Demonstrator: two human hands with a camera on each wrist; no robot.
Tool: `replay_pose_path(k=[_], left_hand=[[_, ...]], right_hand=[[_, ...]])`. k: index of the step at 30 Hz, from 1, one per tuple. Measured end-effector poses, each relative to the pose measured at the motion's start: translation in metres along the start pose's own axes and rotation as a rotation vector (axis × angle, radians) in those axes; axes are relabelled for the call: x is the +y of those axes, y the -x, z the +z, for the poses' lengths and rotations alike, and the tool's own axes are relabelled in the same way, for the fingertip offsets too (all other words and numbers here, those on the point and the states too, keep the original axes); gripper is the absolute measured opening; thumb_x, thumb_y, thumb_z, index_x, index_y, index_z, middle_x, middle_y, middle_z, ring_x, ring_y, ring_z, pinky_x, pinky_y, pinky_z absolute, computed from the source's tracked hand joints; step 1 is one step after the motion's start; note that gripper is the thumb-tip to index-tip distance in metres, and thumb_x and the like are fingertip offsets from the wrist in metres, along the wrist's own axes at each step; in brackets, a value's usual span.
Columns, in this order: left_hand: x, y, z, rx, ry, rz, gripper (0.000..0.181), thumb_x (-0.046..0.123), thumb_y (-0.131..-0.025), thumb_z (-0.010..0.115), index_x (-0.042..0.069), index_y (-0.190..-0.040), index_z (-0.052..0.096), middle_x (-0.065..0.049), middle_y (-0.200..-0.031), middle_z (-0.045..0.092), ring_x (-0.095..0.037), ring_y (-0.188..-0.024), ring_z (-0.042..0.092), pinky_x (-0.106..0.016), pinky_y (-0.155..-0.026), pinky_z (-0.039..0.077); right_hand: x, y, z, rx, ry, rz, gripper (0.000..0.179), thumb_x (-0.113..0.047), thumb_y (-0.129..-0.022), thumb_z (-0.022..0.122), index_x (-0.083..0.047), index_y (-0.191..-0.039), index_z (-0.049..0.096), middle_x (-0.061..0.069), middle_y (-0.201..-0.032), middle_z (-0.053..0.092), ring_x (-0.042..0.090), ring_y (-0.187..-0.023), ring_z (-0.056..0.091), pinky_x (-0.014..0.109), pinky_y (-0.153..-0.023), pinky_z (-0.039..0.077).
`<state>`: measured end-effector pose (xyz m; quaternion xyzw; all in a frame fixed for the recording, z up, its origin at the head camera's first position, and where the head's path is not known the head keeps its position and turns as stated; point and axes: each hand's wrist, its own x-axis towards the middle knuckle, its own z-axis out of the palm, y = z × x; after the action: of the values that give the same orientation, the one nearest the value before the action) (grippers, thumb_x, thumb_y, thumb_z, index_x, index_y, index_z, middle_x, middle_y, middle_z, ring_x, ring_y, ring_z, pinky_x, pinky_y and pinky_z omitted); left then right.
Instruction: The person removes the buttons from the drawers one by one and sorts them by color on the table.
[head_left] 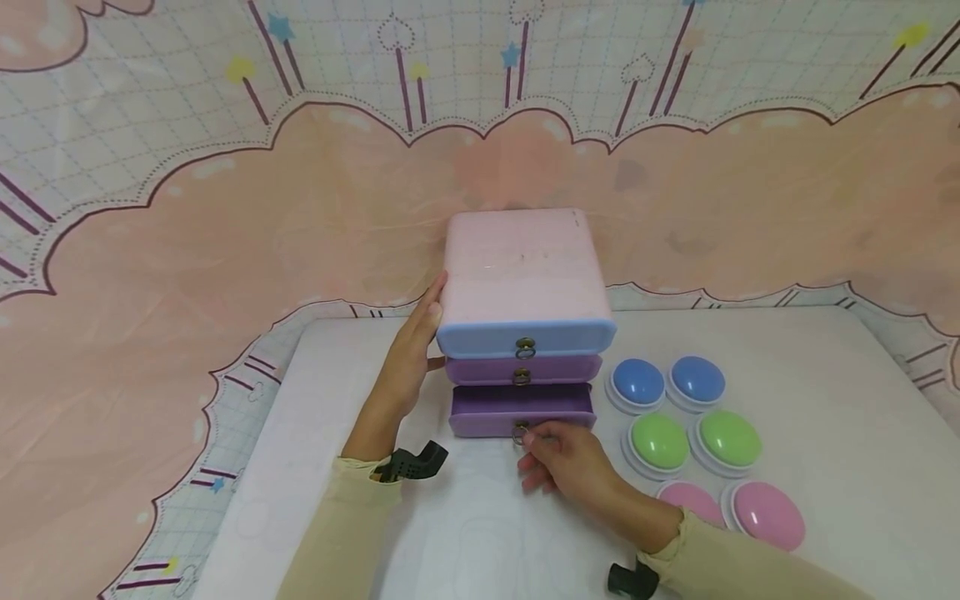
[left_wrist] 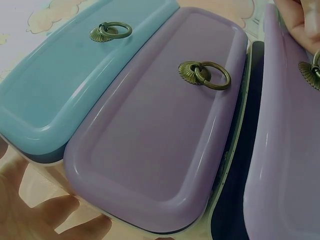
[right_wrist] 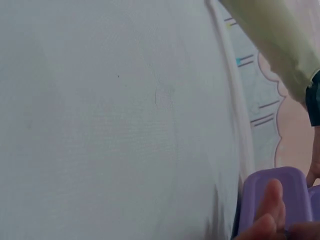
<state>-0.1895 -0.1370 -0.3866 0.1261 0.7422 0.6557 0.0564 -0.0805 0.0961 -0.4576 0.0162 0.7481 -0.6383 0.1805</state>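
Note:
A small three-drawer cabinet (head_left: 525,267) with a pale pink top stands on the white table. Its blue top drawer (head_left: 480,337) and purple middle drawer (head_left: 480,371) are in, while the purple bottom drawer (head_left: 483,425) is pulled partway out and its visible inside is bare. My right hand (head_left: 573,462) pinches the brass ring (head_left: 520,433) of that bottom drawer between thumb and finger. Against the cabinet's left side rests my left hand (head_left: 408,358), fingers stretched along it; in the left wrist view its fingers (left_wrist: 55,215) lie beside the drawer fronts.
Right of the cabinet, several round push lights with white bases stand in pairs: blue (head_left: 697,379), green (head_left: 660,440) and pink (head_left: 768,515). A patterned cloth (head_left: 337,217) hangs behind the white table (head_left: 840,375).

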Motion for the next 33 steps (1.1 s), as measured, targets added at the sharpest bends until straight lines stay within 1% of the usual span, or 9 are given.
replay_pose_path(k=[4,11,15,24,29,33], left_hand=[[0.000,0.001,0.000,-0.001,-0.001,0.000,0.047,0.052,-0.109,0.031,0.056,-0.156,0.026,0.022,-0.168,0.016,-0.029,-0.151,0.030,-0.075,-0.102,0.041],[-0.001,0.000,0.000,0.002,0.000,0.000,0.048,0.052,-0.108,0.032,0.054,-0.156,0.027,0.021,-0.169,0.016,-0.030,-0.151,0.029,-0.075,-0.101,0.041],[-0.001,-0.001,0.000,0.001,0.001,0.001,0.049,0.053,-0.108,0.032,0.054,-0.157,0.027,0.021,-0.169,0.015,-0.029,-0.152,0.028,-0.075,-0.101,0.041],[0.000,0.000,-0.001,0.006,0.000,-0.010,0.047,0.055,-0.107,0.033,0.058,-0.154,0.029,0.025,-0.167,0.016,-0.026,-0.152,0.027,-0.074,-0.102,0.041],[0.000,0.000,-0.001,0.000,-0.005,-0.006,0.048,0.055,-0.108,0.033,0.057,-0.155,0.027,0.024,-0.168,0.015,-0.029,-0.153,0.026,-0.075,-0.101,0.041],[0.001,0.000,0.000,-0.003,0.001,-0.004,0.048,0.053,-0.108,0.032,0.055,-0.156,0.026,0.021,-0.168,0.015,-0.030,-0.152,0.027,-0.076,-0.101,0.041]], right_hand=[[0.000,-0.003,0.002,0.047,-0.012,0.008,0.024,-0.016,-0.103,0.060,0.007,-0.109,0.064,0.009,-0.083,0.075,0.017,-0.066,0.073,0.026,-0.057,0.053],[0.000,-0.010,0.003,0.085,-0.017,0.016,0.019,-0.013,-0.103,0.060,0.006,-0.105,0.065,0.007,-0.080,0.073,0.017,-0.064,0.072,0.027,-0.056,0.051],[-0.002,-0.015,0.002,0.095,-0.021,0.021,0.019,-0.013,-0.103,0.059,0.005,-0.104,0.064,0.007,-0.079,0.073,0.018,-0.064,0.072,0.028,-0.056,0.052],[-0.011,-0.027,-0.002,0.122,-0.036,0.040,0.019,-0.013,-0.103,0.058,0.005,-0.104,0.065,0.007,-0.080,0.074,0.016,-0.062,0.071,0.027,-0.056,0.050],[-0.013,-0.032,-0.002,0.150,-0.034,0.067,0.018,-0.011,-0.103,0.056,0.005,-0.105,0.065,0.006,-0.079,0.074,0.015,-0.061,0.070,0.026,-0.055,0.049],[-0.013,-0.035,-0.003,0.153,-0.032,0.083,0.018,-0.012,-0.103,0.056,0.003,-0.104,0.066,0.005,-0.079,0.073,0.013,-0.061,0.070,0.025,-0.055,0.048]])
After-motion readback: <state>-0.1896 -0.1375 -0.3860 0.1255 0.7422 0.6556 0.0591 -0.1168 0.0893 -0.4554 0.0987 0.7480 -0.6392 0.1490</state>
